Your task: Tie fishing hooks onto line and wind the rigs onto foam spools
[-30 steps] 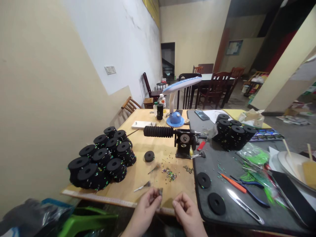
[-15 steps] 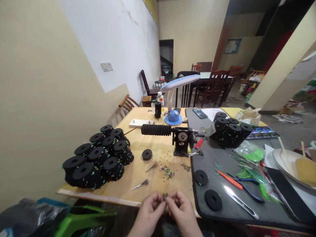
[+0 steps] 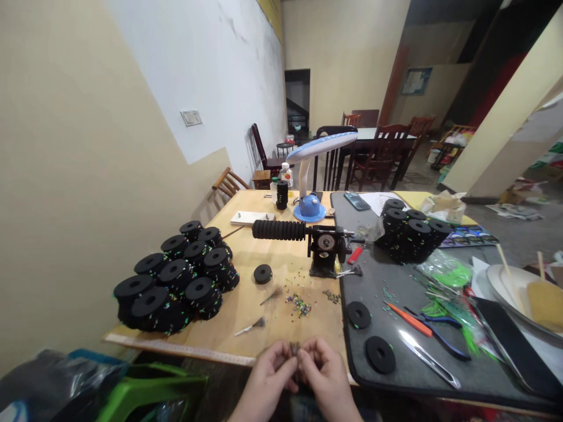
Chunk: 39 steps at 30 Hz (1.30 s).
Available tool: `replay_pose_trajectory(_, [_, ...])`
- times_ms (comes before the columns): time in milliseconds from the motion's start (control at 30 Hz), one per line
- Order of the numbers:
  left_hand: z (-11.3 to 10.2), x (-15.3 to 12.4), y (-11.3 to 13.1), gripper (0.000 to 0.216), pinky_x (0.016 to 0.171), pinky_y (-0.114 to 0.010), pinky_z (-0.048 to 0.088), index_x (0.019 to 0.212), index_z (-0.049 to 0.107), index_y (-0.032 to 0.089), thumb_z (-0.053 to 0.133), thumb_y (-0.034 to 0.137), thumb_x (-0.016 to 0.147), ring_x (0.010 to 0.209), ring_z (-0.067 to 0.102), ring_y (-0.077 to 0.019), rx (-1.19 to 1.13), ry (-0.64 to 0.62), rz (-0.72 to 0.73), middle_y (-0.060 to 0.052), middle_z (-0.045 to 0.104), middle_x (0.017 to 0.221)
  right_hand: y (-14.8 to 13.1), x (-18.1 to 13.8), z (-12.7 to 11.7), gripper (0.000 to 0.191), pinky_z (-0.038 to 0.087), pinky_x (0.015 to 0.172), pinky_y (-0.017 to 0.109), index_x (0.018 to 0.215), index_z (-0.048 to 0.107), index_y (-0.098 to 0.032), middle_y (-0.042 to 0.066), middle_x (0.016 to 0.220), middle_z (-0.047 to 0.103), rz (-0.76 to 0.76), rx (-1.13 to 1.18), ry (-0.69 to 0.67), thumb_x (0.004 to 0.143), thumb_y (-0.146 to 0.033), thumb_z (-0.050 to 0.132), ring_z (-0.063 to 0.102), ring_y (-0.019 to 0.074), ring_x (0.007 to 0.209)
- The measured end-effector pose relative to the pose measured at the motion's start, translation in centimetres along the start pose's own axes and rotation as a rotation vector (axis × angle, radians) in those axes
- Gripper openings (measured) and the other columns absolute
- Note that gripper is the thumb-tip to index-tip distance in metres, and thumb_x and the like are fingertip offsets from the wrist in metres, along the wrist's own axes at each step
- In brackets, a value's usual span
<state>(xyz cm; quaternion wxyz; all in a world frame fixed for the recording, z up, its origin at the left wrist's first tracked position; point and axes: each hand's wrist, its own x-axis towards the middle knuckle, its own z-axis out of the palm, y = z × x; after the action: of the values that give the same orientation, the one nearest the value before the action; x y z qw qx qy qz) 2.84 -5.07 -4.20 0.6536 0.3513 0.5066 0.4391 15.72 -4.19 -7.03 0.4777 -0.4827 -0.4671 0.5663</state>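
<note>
At the table's front edge my left hand (image 3: 273,370) and my right hand (image 3: 322,364) meet with fingertips pinched together. A tiny dark item shows between them, too small and covered to name. Just beyond lie a heap of small multicoloured beads (image 3: 299,305) and a scatter of short dark metal bits (image 3: 332,296). Left of the beads rest a small brush with a white handle (image 3: 250,326) and a black foam ring (image 3: 263,274). Behind the beads stands a black hand-cranked winder (image 3: 325,252), its shaft carrying a row of black foam rings (image 3: 279,230).
Stacks of black foam spools (image 3: 176,272) fill the table's left side; more spools (image 3: 411,231) stand at back right. A blue desk lamp (image 3: 309,206) is behind the winder. On the grey mat (image 3: 352,363) lie foam rings, an orange tool (image 3: 409,319), blue-handled pliers (image 3: 446,337) and tweezers (image 3: 428,358).
Both hands stay pinched together in nearly the same place, with small shifts of the fingers. The things on the table have not moved.
</note>
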Motion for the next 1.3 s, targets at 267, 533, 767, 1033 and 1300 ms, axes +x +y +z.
replay_pose_trajectory(267, [0.4,0.0,-0.5,0.04,0.05,-0.019,0.044,0.079,0.065,0.013,0.085,0.043,0.061,0.054,0.058,-0.0103,-0.167,-0.03,-0.097,0.001,0.064,0.063,-1.0,-0.3,0.1,0.062,0.024,0.04,0.019,0.064,0.05,-0.02,-0.01,0.042,0.043,0.162,0.182,0.0,0.056,-0.078,0.069,0.032,0.0061,0.036])
replay_pose_trajectory(533, [0.0,0.5,-1.6,0.045,0.047,-0.02,0.045,0.074,0.063,0.013,0.084,0.05,0.059,0.053,0.061,-0.0126,-0.094,0.008,-0.072,0.001,0.064,0.061,0.5,-1.2,-1.1,0.059,0.021,0.04,0.019,0.065,0.05,-0.02,-0.009,0.043,0.043,0.158,0.121,0.005,0.063,-0.077,0.066,0.031,0.0065,0.038])
replay_pose_trajectory(767, [-0.1,0.2,-1.9,0.042,0.048,-0.019,0.046,0.072,0.061,0.014,0.085,0.046,0.061,0.054,0.061,-0.0119,-0.169,0.001,-0.122,0.001,0.065,0.06,2.3,-1.6,-1.2,0.054,0.024,0.04,0.019,0.064,0.051,-0.019,-0.004,0.049,0.057,0.13,0.071,-0.037,0.071,-0.071,0.065,0.035,0.0061,0.038])
replay_pose_trajectory(1033, [-0.3,0.3,-2.0,0.039,0.048,-0.018,0.043,0.071,0.061,0.014,0.086,0.042,0.06,0.051,0.06,-0.0103,-0.272,-0.012,-0.211,0.002,0.064,0.057,2.1,-1.5,-1.0,0.053,0.026,0.039,0.018,0.065,0.051,-0.019,-0.002,0.051,0.062,0.147,0.062,-0.056,0.071,-0.069,0.066,0.038,0.0065,0.036])
replay_pose_trajectory(1300, [-0.6,0.1,-1.6,0.029,0.048,-0.018,0.044,0.071,0.062,0.013,0.083,0.033,0.067,0.053,0.062,-0.0117,-0.3,-0.03,-0.242,0.0,0.067,0.059,2.0,-1.4,-0.9,0.053,0.029,0.041,0.017,0.066,0.052,-0.018,-0.002,0.051,0.062,0.148,0.074,-0.063,0.071,-0.069,0.066,0.04,0.0072,0.039])
